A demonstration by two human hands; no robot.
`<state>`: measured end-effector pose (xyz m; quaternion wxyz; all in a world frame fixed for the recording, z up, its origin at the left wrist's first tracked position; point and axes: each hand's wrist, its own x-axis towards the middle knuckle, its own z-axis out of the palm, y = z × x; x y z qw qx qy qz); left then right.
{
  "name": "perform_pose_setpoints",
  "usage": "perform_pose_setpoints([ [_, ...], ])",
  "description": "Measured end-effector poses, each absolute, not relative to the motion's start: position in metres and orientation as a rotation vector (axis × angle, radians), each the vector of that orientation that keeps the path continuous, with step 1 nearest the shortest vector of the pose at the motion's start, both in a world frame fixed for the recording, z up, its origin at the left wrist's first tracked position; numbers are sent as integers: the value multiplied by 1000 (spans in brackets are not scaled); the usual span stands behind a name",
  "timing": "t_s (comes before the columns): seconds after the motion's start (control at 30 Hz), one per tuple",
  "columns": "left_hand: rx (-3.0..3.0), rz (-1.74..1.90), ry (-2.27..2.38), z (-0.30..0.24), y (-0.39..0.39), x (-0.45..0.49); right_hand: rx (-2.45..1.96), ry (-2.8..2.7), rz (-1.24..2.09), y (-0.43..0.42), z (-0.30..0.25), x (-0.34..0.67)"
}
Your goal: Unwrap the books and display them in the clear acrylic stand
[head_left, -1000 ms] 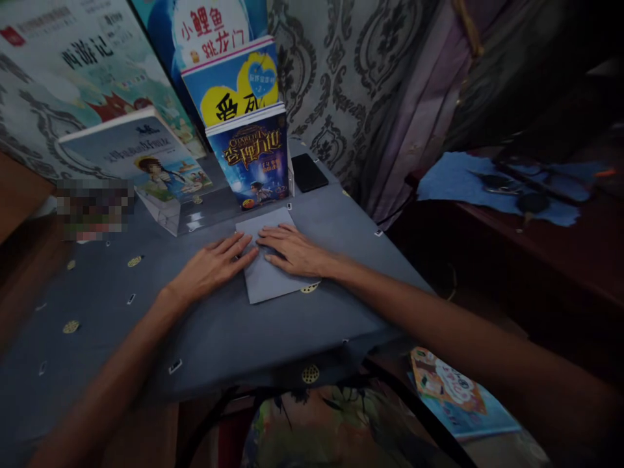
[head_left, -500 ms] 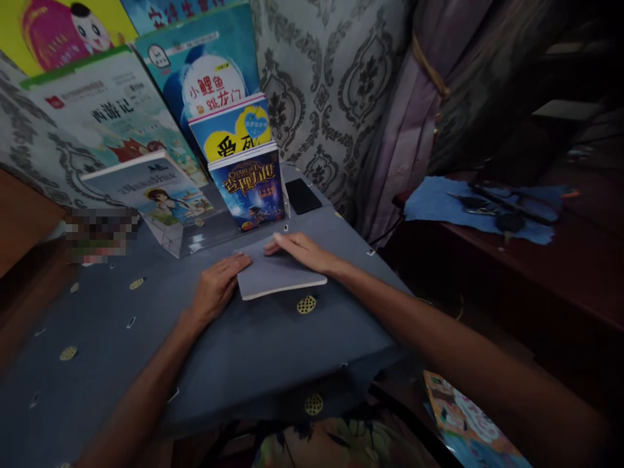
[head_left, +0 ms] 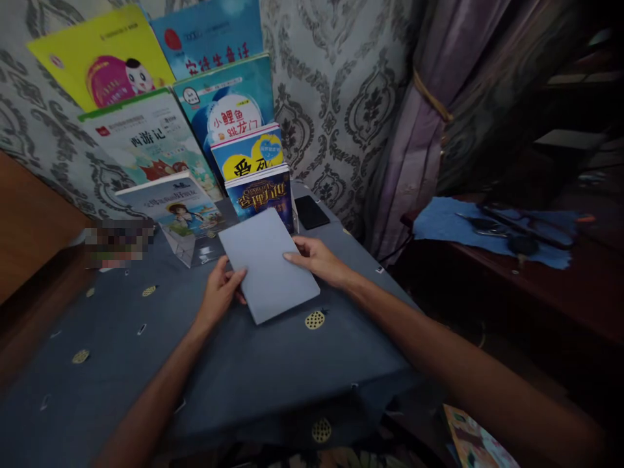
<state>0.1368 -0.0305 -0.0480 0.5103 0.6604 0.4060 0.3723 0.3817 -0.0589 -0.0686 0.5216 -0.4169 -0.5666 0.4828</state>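
Plain pale book [head_left: 268, 273] held over table [head_left: 229, 390], right in front of dark blue book [head_left: 256, 195] by clear stand [head_left: 184, 251]. Left hand [head_left: 221, 288] grip pinched on left edge, thumb on top. Right hand [head_left: 316, 260] grip, same deal, right edge. Black phone [head_left: 312, 213] lying just beyond, kinda near right hand.

The pale booklet [head_left: 273, 266] looks like smooth, matt paper; matt cloth covers the tabletop [head_left: 229, 390]. The book stand [head_left: 181, 248] is clear, glossy plastic, the curtain [head_left: 414, 140] smooth-looking cloth.
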Motion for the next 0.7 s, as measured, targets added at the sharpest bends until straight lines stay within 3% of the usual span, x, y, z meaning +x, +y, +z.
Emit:
perform_pose_setpoints([
  [0.17,1539,735,1040,-69,-22,133,-1309,-1411,1186,-51,-83,384],
  [0.43,1718,586,1158,-74,-17,126,-1432,-1496,1189,-57,-75,385],
  [0.7,2691,596,1376,-74,-16,132,-1629,-1648,1017,-61,-66,383],
])
